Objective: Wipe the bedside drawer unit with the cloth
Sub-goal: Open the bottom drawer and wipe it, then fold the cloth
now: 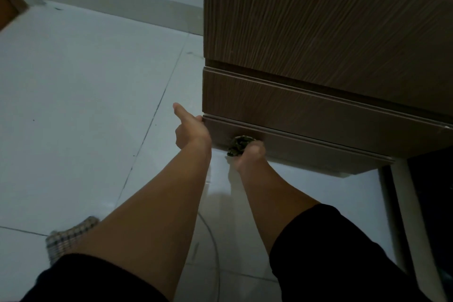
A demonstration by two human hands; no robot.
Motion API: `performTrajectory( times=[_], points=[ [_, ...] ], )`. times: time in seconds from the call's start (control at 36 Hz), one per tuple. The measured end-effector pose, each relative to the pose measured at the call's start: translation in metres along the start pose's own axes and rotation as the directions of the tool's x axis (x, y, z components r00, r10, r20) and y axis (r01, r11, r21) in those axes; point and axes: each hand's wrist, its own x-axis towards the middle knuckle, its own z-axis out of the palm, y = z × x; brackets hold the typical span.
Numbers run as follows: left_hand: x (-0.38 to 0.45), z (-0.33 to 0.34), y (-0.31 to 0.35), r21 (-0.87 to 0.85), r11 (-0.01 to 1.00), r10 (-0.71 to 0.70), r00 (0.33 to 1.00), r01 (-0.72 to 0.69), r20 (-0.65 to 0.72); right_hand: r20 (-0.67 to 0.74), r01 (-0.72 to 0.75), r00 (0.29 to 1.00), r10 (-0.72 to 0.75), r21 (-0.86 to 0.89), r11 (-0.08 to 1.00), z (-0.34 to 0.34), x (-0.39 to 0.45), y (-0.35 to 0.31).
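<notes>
The brown wood-grain bedside drawer unit [318,39] fills the upper right, with two low drawer fronts stacked at its base. My right hand [250,155] presses a dark bunched cloth [239,145] against the lowest drawer front [318,152], near its left end. My left hand [190,130] rests at the unit's bottom left corner, thumb on the drawer edge and index finger pointing out over the floor. Its other fingers are hidden behind the hand.
Pale floor tiles [85,105] spread to the left and below. A checked slipper or cloth [68,238] lies at lower left beside my arm. A thin cable [213,240] curves over the floor. A white frame post [411,216] stands at right.
</notes>
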Motion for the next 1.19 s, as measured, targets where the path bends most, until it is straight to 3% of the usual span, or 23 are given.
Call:
performTrajectory(
  times=[0.58,0.75,1.03,1.19],
  points=[
    [0.012,-0.005,-0.002,0.037,0.998,0.048,0.998,-0.05,0.041,0.126,-0.112,0.988,0.088,0.204,0.973,0.041,-0.021,0.03],
    [0.016,-0.008,-0.001,0.062,0.996,0.061,0.996,-0.065,0.062,0.124,-0.114,0.987,0.099,0.123,0.986,0.047,-0.028,0.033],
    [0.015,-0.014,0.001,0.125,0.986,0.099,0.992,-0.108,0.077,0.181,-0.16,0.975,0.131,0.159,0.974,0.059,-0.036,0.042],
    [0.016,-0.016,0.002,0.288,0.935,0.199,0.978,-0.208,0.061,0.33,-0.299,0.909,0.256,0.085,0.95,0.058,-0.04,0.044]
  ],
)
